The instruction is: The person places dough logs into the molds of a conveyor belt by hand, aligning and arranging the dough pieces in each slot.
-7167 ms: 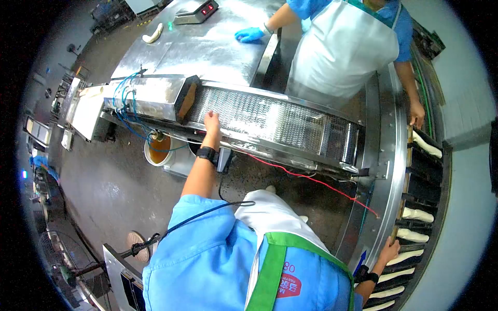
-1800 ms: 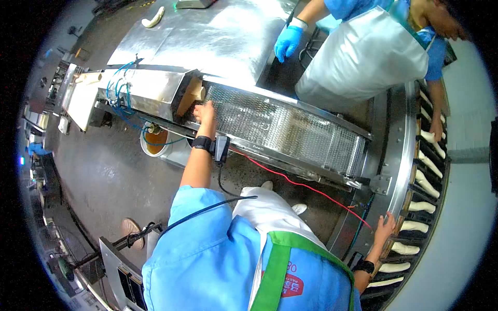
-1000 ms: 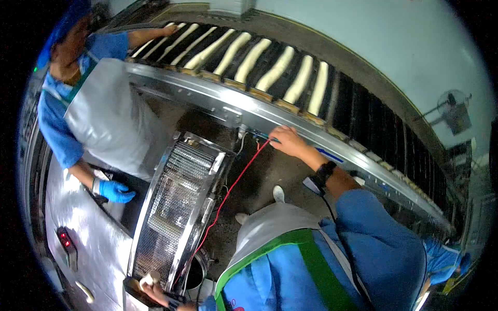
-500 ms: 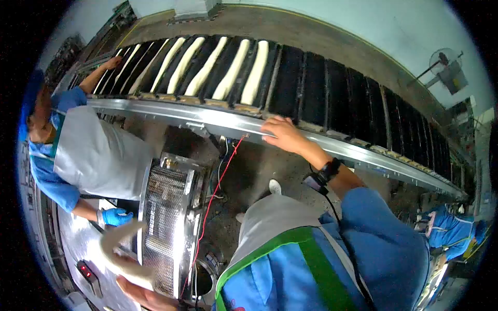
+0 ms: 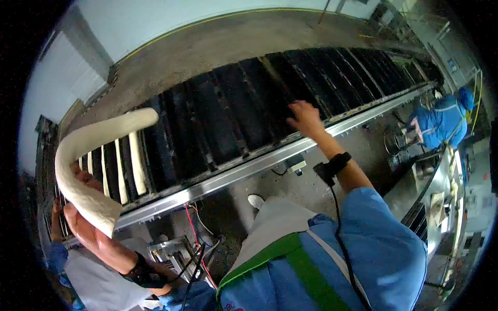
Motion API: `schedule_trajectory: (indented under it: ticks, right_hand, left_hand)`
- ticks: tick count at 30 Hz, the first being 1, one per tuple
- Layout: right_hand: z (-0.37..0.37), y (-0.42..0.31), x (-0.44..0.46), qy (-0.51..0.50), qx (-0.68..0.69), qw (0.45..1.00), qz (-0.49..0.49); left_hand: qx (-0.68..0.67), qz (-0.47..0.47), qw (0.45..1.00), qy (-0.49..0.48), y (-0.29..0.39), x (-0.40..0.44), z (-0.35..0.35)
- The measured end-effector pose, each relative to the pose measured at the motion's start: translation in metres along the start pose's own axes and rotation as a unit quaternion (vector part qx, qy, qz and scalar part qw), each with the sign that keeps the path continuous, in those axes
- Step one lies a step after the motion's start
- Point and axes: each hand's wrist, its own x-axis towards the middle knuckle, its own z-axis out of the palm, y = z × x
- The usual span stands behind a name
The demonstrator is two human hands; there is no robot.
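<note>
A long, pale roll of dough (image 5: 67, 165) hangs bent across my left hand (image 5: 85, 223), which grips it from below, near the left end of a row of long black trays (image 5: 223, 111). One end of the roll reaches over the trays, while the other droops towards the metal rail. My right hand (image 5: 306, 120) is over the trays to the right of the middle, fingers apart and holding nothing; whether it touches a tray I cannot tell. Other dough strips (image 5: 137, 163) lie lengthwise in the trays at the left.
A metal rail (image 5: 218, 181) runs along the trays' near side. Below it are a metal machine (image 5: 174, 251) and a red cable (image 5: 191, 225). One co-worker (image 5: 104, 274) stands close at the lower left; another person (image 5: 441, 124) is at the far right.
My left hand has raised the dough roll from over the metal table to the trays. My right hand has left the rail and moved over the trays. The view has turned.
</note>
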Motion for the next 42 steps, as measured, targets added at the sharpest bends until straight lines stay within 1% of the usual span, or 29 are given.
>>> schedule_trajectory:
  ticks: [1,2,3,4,5,6,8,9,10,13,14,18,19,22,23,25,26,27,28,29,30,32,33,34,36,38,40,41,42]
  right_hand:
    - [-0.011,0.022,-0.002,-0.004,-0.04,0.997,0.068]
    - [-0.005,0.056,-0.005,0.065,-0.115,0.986,0.1]
    - [-0.016,0.074,-0.011,0.061,-0.096,0.98,0.164]
    - [-0.012,0.094,-0.013,0.047,-0.096,0.972,0.208]
    - [-0.005,0.084,-0.012,-0.008,-0.094,0.971,0.22]
    - [-0.003,0.09,-0.013,-0.061,-0.077,0.966,0.237]
    - [0.008,0.064,-0.026,0.076,-0.113,0.988,0.074]
    - [0.006,0.047,-0.023,-0.059,-0.138,0.984,0.096]
    - [0.01,0.036,-0.025,-0.067,-0.052,0.986,0.146]
    - [0.01,0.019,-0.024,-0.069,-0.038,0.987,0.138]
    - [0.011,0.012,-0.025,-0.062,-0.04,0.989,0.127]
    - [0.013,-0.007,-0.025,-0.054,0.003,0.996,0.076]
    - [0.0,-0.017,-0.021,-0.107,0.022,0.991,0.078]
    - [-0.001,-0.019,-0.021,-0.082,0.076,0.994,0.01]
    - [-0.001,-0.018,-0.02,-0.132,0.07,0.988,0.026]
    - [-0.013,-0.024,-0.017,-0.118,0.074,0.99,0.0]
    - [-0.02,-0.027,-0.014,-0.101,0.081,0.991,-0.022]
    - [-0.023,-0.028,-0.013,-0.104,0.08,0.991,-0.028]
    - [-0.026,-0.027,-0.011,-0.073,0.087,0.993,-0.044]
    - [-0.027,-0.027,-0.005,-0.042,0.094,0.993,-0.062]
    - [-0.029,-0.023,-0.003,-0.044,0.095,0.992,-0.065]
    - [-0.034,-0.018,-0.002,-0.101,0.095,0.99,-0.027]
    - [-0.04,-0.02,0.0,-0.07,0.104,0.991,-0.051]
    - [-0.044,-0.021,0.002,-0.075,0.106,0.99,-0.053]
    - [-0.051,-0.023,0.005,-0.065,0.111,0.991,-0.042]
    - [-0.056,-0.029,0.009,-0.048,0.112,0.991,-0.062]
    - [-0.056,-0.035,0.012,-0.044,0.136,0.988,-0.054]
    - [-0.056,-0.038,0.011,-0.056,0.136,0.988,-0.049]
    - [-0.055,-0.04,0.01,-0.057,0.137,0.988,-0.049]
  left_hand:
    - [0.007,-0.002,1.0,-0.003,0.003,0.015,-0.002]
    - [0.038,-0.001,0.999,0.026,-0.005,0.029,0.009]
    - [0.067,0.002,0.996,0.057,-0.015,0.043,0.019]
    - [0.08,0.002,0.995,0.06,-0.025,0.049,0.025]
    - [0.075,0.0,0.995,0.067,-0.029,0.053,0.011]
    - [0.088,-0.004,0.994,0.066,-0.047,0.057,0.021]
    - [0.101,-0.012,0.993,0.068,-0.069,0.063,0.035]
    - [0.097,-0.053,0.994,0.018,-0.072,0.066,0.03]
    - [0.121,-0.012,0.989,0.087,-0.082,0.065,0.04]
    - [0.118,-0.07,0.99,0.036,-0.094,0.078,0.049]
    - [0.132,-0.034,0.987,0.085,-0.103,0.081,0.064]
    - [0.06,-0.095,0.994,-0.001,-0.115,0.138,0.057]
    - [0.053,-0.09,0.994,-0.019,-0.12,0.156,0.056]
    - [0.047,-0.078,0.994,-0.067,-0.132,0.198,0.062]
    - [0.025,-0.074,0.993,-0.083,-0.137,0.207,0.064]
    - [-0.051,-0.096,0.987,-0.123,-0.151,0.211,0.068]
    - [-0.074,-0.072,0.988,-0.113,-0.164,0.21,0.066]
    - [-0.118,-0.085,0.984,-0.099,-0.18,0.207,0.057]
    - [-0.161,-0.096,0.979,-0.085,-0.197,0.203,0.043]
    - [-0.164,-0.096,0.98,-0.058,-0.215,0.197,0.027]
    - [-0.165,-0.099,0.981,-0.031,-0.236,0.185,0.009]
    - [-0.134,-0.178,0.971,0.088,-0.278,0.165,-0.032]
    - [-0.144,-0.201,0.96,0.13,-0.297,0.155,-0.049]
    - [-0.153,-0.223,0.947,0.172,-0.314,0.145,-0.063]
    - [-0.12,-0.26,0.945,0.157,-0.331,0.13,-0.073]
    - [-0.12,-0.266,0.941,0.171,-0.334,0.128,-0.078]
    - [-0.077,-0.28,0.935,0.206,-0.328,0.136,-0.095]
    - [-0.029,-0.243,0.95,0.196,-0.327,0.139,-0.106]
    - [-0.01,-0.269,0.937,0.222,-0.321,0.148,-0.114]
